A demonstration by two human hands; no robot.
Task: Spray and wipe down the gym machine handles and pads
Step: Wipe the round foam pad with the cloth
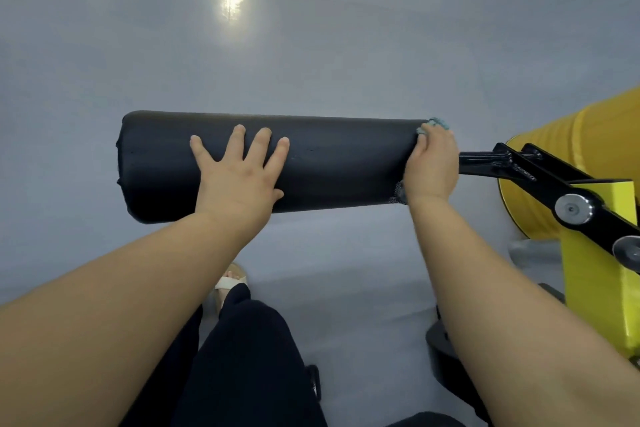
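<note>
A long black roller pad [332, 159] lies crosswise in front of me, fixed at its right end to a black metal arm [485, 161]. My left hand [239, 177] rests flat on the pad's left half with the fingers spread. My right hand [433, 166] grips a grey-teal cloth [434, 124] against the pad's right end; bits of cloth show above and below the hand. No spray bottle is in view.
The black arm joins a yellow machine frame [595, 288] with round steel bolts [573, 209] at the right. A yellow padded roll [568, 149] lies behind it. Grey shiny floor [311, 45] spreads beyond. My dark trousers and sandalled foot [232, 282] are below the pad.
</note>
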